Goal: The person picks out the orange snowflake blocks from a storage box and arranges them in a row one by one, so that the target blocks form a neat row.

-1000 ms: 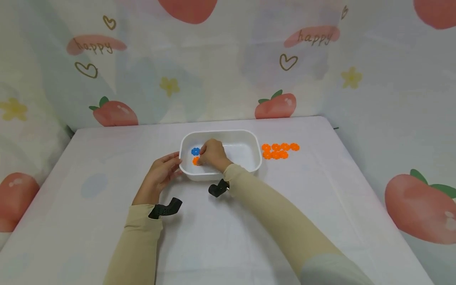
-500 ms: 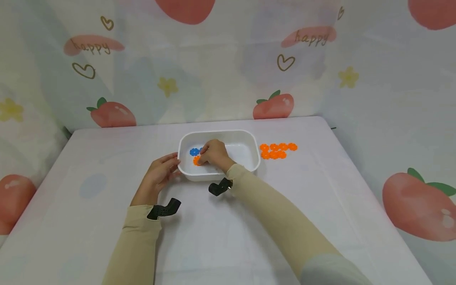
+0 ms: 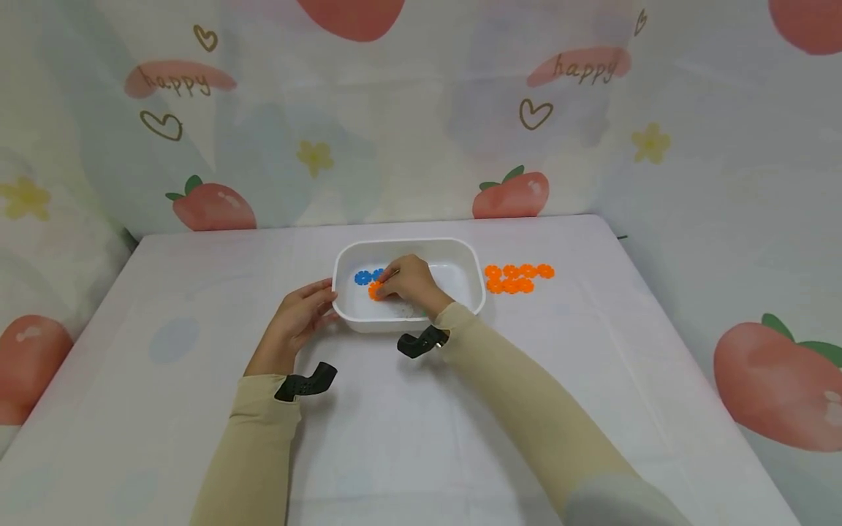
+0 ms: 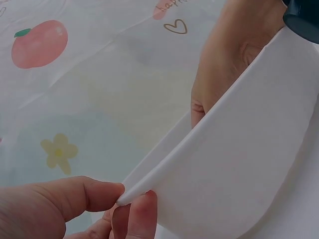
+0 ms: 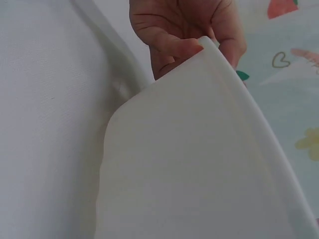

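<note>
My left hand [image 3: 297,321] pinches the left rim of a white plastic tray [image 3: 408,321]. In the left wrist view the left thumb [image 4: 102,194] lies over the rim and fingertips press the outer wall. My right hand [image 3: 411,281] reaches inside the tray, its curled fingers pinching an orange flower-shaped disc [image 3: 373,291]. Just behind that disc, two blue flower-shaped discs [image 3: 362,277] lie side by side on the tray floor, the right one partly covered by the fingers. The tray wall hides the right fingertips in both wrist views.
Several orange flower-shaped discs [image 3: 511,286] lie in two rows on the table, just right of the tray. The white-covered table [image 3: 408,438] meets a printed cloth backdrop [image 3: 408,146] behind. A black wrist camera [image 3: 421,342] sits in front of the tray.
My right hand has shifted slightly right inside the tray, and the orange disc has moved right with it. A second blue disc has come into view. The left hand keeps its hold on the rim.
</note>
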Demonstrator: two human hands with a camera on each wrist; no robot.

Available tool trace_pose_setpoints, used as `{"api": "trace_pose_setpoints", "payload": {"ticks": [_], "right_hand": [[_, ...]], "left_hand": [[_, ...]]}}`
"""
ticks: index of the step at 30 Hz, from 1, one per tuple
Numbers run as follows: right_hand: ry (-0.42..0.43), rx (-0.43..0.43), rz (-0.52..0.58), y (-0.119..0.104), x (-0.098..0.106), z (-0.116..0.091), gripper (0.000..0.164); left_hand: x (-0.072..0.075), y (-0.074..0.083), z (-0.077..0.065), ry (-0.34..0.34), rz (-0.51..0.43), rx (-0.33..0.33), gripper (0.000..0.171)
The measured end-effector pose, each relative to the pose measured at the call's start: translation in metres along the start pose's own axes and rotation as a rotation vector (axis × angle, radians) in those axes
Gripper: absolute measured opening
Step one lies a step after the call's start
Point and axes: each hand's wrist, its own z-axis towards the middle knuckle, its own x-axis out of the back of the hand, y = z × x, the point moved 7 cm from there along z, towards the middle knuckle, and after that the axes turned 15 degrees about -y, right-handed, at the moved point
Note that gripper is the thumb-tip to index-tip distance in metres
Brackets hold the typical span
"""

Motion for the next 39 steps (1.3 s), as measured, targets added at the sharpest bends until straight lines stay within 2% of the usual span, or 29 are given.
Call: {"api": "trace_pose_setpoints", "payload": {"ticks": [6, 15, 23, 30, 39], "right_hand": [[0.005, 0.017, 0.049, 0.006, 0.009, -0.005, 0.015], [0.025, -0.026, 0.109, 0.021, 0.021, -0.008, 0.017], [0.056, -0.004, 0.127, 0.027, 0.035, -0.011, 0.017], [0.068, -0.017, 0.171, 0.031, 0.046, -0.016, 0.019], [0.095, 0.023, 0.117, 0.032, 0.061, -0.021, 0.019]], "left_hand": [[0.001, 0.0, 0.0, -0.011, -0.005, -0.018, 0.05], [0.004, -0.003, 0.0, -0.006, -0.001, -0.02, 0.05], [0.005, -0.004, 0.002, -0.001, -0.009, -0.017, 0.049], [0.001, -0.001, 0.002, -0.034, -0.034, -0.05, 0.05], [0.0, 0.0, 0.004, -0.035, -0.032, -0.038, 0.05]]}}
